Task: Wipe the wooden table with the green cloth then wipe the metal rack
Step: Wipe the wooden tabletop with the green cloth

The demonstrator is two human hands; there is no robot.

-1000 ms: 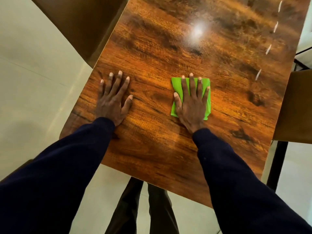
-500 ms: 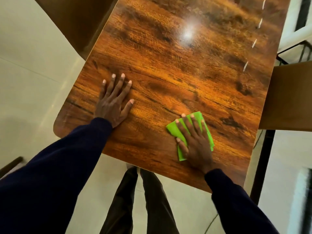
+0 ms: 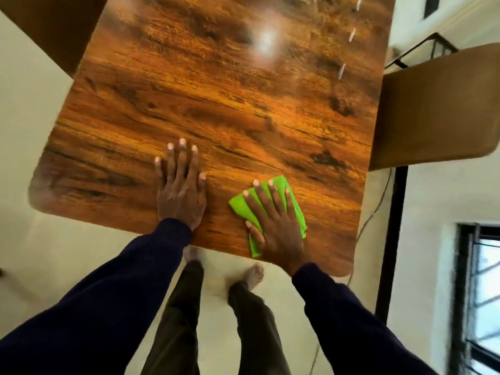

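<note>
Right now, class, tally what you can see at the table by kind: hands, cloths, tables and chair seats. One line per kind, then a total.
Hands: 2, the left hand flat on the wood, the right hand pressing the cloth
Green cloth: 1
Wooden table: 1
Chair seats: 2, one at the right, one at the upper left
Total: 6
</note>
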